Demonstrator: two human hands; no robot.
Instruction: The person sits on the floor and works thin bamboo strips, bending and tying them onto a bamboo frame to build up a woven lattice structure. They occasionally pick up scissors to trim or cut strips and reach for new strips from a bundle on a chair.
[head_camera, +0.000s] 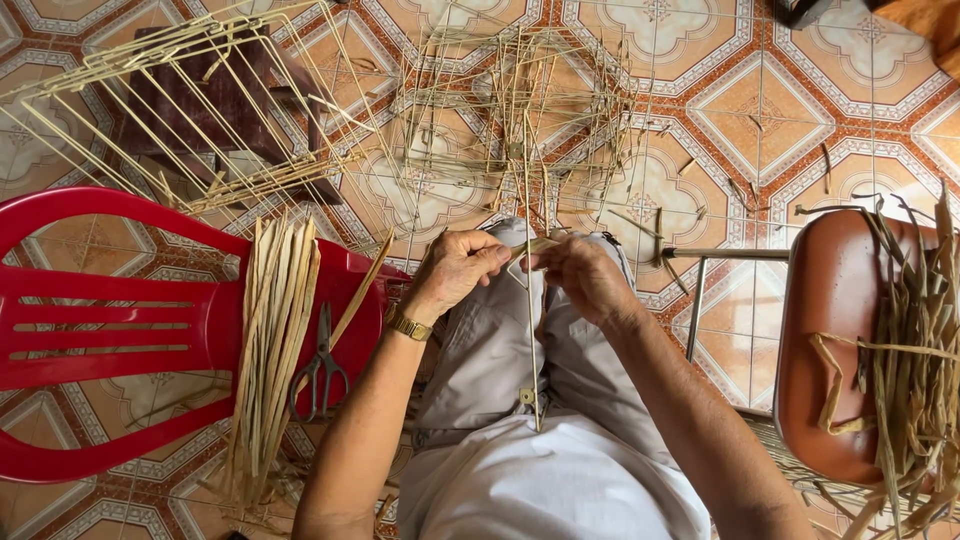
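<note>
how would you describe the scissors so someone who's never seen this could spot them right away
Start at the red plastic chair to the person's left. On its seat lies a bundle of pale flat straw strips, and the scissors lie just right of that bundle, near the seat's front edge, below the left hand. They are the only dark metal thing there, with two loop handles.

Patterned tile floor (760, 120) in orange, cream and green, bearing a red plastic chair (110, 330) at left and a brown stool (830, 340) at right. On the chair seat: a bundle of pale flat strips (272, 340) with scissors (320, 372) just beside it. On the stool: a tangle of dried strips (915, 370). Thin stick frames (200, 110) and loose sticks (520, 110) lie directly on the tiles.
</note>
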